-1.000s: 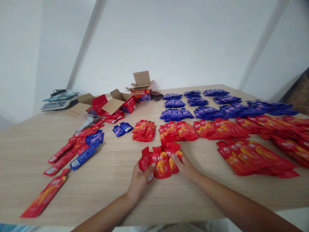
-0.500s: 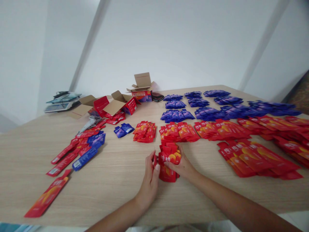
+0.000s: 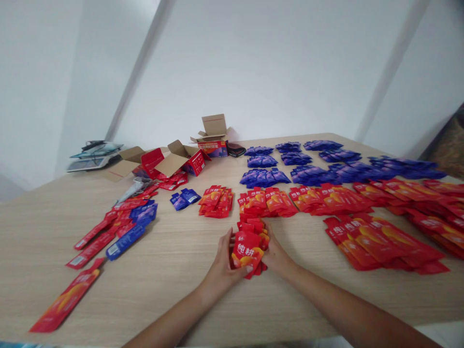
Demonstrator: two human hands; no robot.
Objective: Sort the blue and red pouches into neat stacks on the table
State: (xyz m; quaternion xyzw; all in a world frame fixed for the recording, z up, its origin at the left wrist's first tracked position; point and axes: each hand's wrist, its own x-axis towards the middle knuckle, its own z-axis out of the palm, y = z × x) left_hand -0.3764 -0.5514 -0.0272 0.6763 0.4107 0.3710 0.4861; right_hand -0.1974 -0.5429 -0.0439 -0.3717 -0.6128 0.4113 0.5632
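A red pouch (image 3: 243,251) with white lettering and orange fruit print faces me at the front of a small bunch of like pouches. My left hand (image 3: 225,265) is closed on its left side, the thumb across its lower front. On the other side, my right hand (image 3: 277,256) grips the bunch's right edge; its fingers are partly hidden behind the pouches. Just beyond the bunch lies a row of red pouch piles, the closest being a pile (image 3: 266,202). A smaller pile of red pouches (image 3: 215,202) sits to its left.
Blue pouches (image 3: 264,177) lie in several piles farther back. More red pouches (image 3: 380,241) spread at the right. Loose red and blue pouches (image 3: 125,240) are strewn at the left, with one red pouch (image 3: 68,299) nearer. Opened cartons (image 3: 213,147) and a scale (image 3: 92,162) stand at the back.
My left hand has brought a red pouch onto the front of the bunch, its thumb now over it. My right thumb has moved off the front. The view has shifted slightly.
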